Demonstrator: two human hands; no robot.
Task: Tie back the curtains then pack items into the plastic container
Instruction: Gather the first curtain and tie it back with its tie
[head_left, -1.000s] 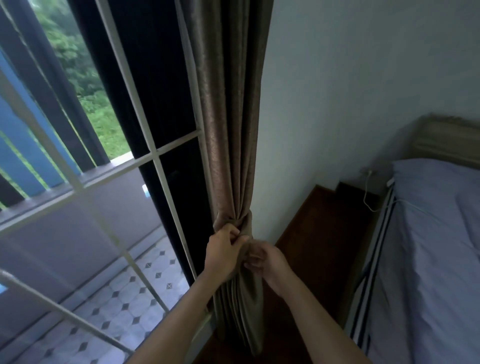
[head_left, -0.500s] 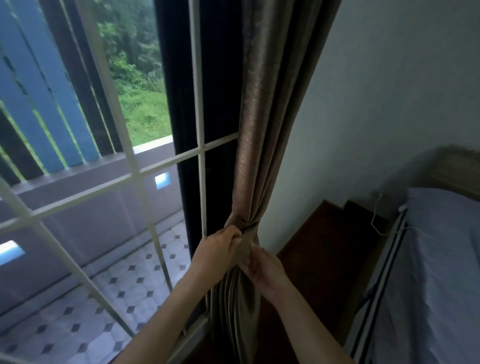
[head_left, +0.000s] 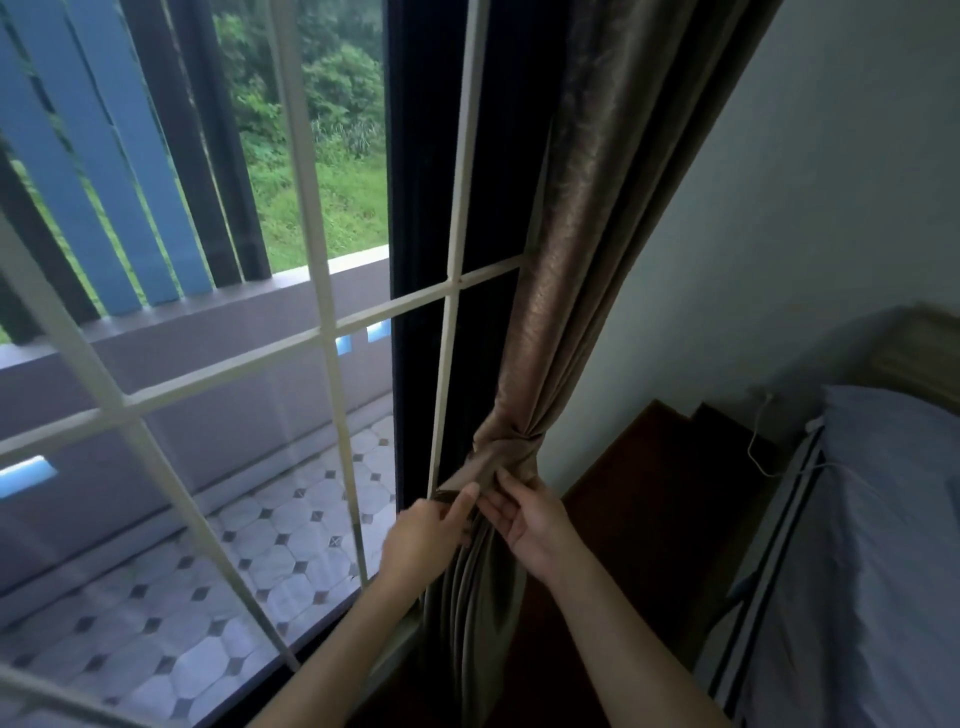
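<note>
Where the glossy brown pleated curtain (head_left: 566, 291) bunches tight, the left hand (head_left: 423, 538) pinches a matching fabric band (head_left: 470, 470) and the right hand (head_left: 535, 522) rests straight-fingered against the folds.

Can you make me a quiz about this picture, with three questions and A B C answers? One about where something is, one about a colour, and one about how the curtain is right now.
1. Where is the bed from the curtain?
A) to its left
B) to its right
C) out on the balcony

2. What colour are the window bars?
A) red
B) black
C) white

3. How is the curtain now?
A) spread flat over the glass
B) lying in a heap on the floor
C) bunched up, with a band round it

Answers:
1 B, because the bed lies at the right edge, past the curtain.
2 C, because the bars show white against the green outside.
3 C, because the folds are cinched in at the band, where the left hand and right hand are.
</note>
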